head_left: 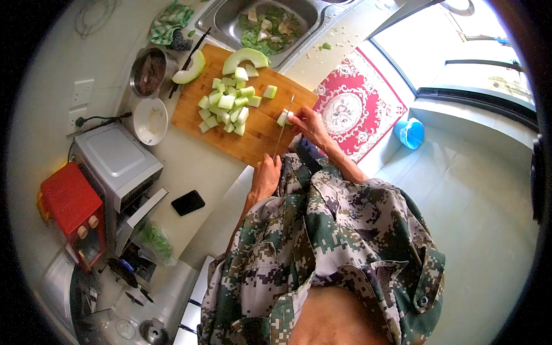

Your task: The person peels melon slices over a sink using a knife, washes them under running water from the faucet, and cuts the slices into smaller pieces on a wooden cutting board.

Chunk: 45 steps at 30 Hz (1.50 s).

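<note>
My left hand [265, 177] is closed round the handle of a knife [280, 141], whose thin blade points away from me over the wooden cutting board [190, 109]. The fingers of my right hand [310, 125] pinch a piece of pale green gourd [283, 118] right beside the blade, near the board's right edge. A heap of gourd chunks [226, 102] covers the board's middle, and one chunk [269, 91] lies apart. At the far edge rest a curved gourd slice [246, 57] and another crescent slice [196, 66].
Beyond the board is a steel sink [229, 23] with leaves and peelings. To the left stand a metal pot [167, 68] with dark meat, a white bowl [150, 135] and a grey appliance [115, 152]. A phone [188, 203] lies on the counter; a blue bucket [409, 133] stands at right.
</note>
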Motion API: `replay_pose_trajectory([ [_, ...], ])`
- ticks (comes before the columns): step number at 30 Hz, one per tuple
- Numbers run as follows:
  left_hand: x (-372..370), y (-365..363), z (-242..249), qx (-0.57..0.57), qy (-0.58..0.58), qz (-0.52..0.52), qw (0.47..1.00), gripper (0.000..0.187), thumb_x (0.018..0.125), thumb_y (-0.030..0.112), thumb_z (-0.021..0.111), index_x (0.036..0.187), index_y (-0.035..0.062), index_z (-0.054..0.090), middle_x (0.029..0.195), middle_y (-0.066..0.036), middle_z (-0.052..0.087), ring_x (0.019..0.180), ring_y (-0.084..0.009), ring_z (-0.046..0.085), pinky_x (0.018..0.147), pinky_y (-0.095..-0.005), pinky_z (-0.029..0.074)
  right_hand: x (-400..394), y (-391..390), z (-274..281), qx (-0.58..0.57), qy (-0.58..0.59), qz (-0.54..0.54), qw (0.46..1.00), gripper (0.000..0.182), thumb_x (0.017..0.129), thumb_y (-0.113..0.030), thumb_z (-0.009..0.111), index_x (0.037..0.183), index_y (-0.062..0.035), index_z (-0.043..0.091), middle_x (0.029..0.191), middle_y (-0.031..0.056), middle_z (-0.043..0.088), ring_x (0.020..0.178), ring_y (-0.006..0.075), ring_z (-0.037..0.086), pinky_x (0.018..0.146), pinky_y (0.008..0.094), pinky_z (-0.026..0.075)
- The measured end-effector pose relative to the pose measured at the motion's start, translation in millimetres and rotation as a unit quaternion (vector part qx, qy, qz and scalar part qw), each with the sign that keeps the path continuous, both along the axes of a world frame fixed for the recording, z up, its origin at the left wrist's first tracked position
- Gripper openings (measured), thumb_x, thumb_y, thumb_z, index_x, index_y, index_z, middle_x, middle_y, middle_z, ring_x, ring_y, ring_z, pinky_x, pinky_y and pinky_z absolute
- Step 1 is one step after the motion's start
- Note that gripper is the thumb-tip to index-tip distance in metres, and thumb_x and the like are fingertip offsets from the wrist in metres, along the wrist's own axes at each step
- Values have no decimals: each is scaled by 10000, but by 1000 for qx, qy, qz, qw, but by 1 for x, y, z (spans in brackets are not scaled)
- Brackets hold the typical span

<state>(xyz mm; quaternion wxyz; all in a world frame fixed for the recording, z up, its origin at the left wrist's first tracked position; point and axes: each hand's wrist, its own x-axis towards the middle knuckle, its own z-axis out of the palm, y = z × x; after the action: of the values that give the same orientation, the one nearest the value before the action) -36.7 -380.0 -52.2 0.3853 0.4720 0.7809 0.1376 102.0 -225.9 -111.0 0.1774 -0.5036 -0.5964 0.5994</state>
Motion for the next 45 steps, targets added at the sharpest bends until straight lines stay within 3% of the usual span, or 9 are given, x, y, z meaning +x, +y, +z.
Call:
replay_pose_trajectory([
  [7, -4, 0, -46, 29, 38, 4, 999, 352, 936, 255, 523, 786, -62, 537, 689, -289, 603, 641, -458, 606, 544, -488, 483, -3, -1, -2, 16, -20, 23, 999, 265, 885, -213, 669, 866, 37, 583, 708, 97, 651, 615, 148, 639, 527, 292, 521],
  [9, -15, 3, -45, 107, -136, 79, 982, 351, 933, 250, 526, 751, -51, 530, 613, -229, 570, 532, -382, 569, 489, -444, 443, -16, 2, 4, 91, -70, 46, 992, 263, 874, -223, 681, 856, 24, 594, 700, 108, 659, 619, 154, 640, 538, 309, 514],
  [10, -22, 6, -28, -16, -311, 185, 932, 358, 934, 248, 524, 720, -39, 519, 581, -179, 528, 494, -289, 523, 480, -421, 407, -29, 5, 1, 96, -74, 64, 991, 271, 868, -226, 684, 883, 31, 599, 710, 121, 663, 646, 157, 641, 566, 312, 513],
  [12, -28, 10, -10, -29, -196, 189, 962, 353, 938, 243, 524, 706, -23, 503, 581, -182, 531, 505, -295, 551, 495, -439, 411, -47, 6, 11, 58, -57, 65, 995, 308, 837, -281, 684, 889, 17, 629, 766, 191, 657, 689, 279, 643, 638, 382, 506],
  [18, -50, -9, 19, 70, 65, 110, 989, 301, 940, 251, 531, 809, -20, 524, 601, -169, 539, 528, -321, 541, 510, -424, 415, -45, 19, 26, 69, 23, 16, 997, 364, 835, -159, 685, 1119, 47, 589, 840, 128, 675, 697, 180, 660, 594, 298, 517],
  [22, -53, -23, 23, 78, 119, 126, 982, 252, 933, 221, 549, 834, -10, 559, 612, -170, 576, 545, -317, 599, 507, -422, 474, -64, 91, 27, 370, -59, 43, 926, 511, 758, -149, 713, 1212, 14, 545, 1045, 207, 644, 947, 331, 639, 805, 401, 507],
  [30, -33, -7, -21, 79, -14, 32, 996, 331, 932, 267, 526, 852, -52, 557, 666, -245, 593, 608, -371, 618, 523, -451, 471, -167, 200, -13, 287, -148, 289, 901, 436, 726, -225, 748, 1076, -3, 613, 944, 231, 655, 888, 389, 641, 747, 438, 520],
  [38, -42, 9, -11, 74, 29, -1, 997, 303, 917, 252, 560, 856, -45, 551, 681, -231, 605, 662, -401, 627, 573, -459, 508, -160, 167, 20, 276, -265, 266, 885, 412, 675, -270, 766, 965, 1, 653, 917, 232, 647, 852, 370, 645, 705, 440, 527],
  [45, -64, -5, -31, 53, 82, -4, 995, 313, 936, 300, 531, 845, 3, 570, 624, -216, 618, 564, -382, 628, 507, -449, 516, -147, 144, 38, 221, -151, 219, 938, 357, 696, -276, 730, 879, 27, 682, 776, 223, 666, 713, 326, 676, 647, 415, 528],
])
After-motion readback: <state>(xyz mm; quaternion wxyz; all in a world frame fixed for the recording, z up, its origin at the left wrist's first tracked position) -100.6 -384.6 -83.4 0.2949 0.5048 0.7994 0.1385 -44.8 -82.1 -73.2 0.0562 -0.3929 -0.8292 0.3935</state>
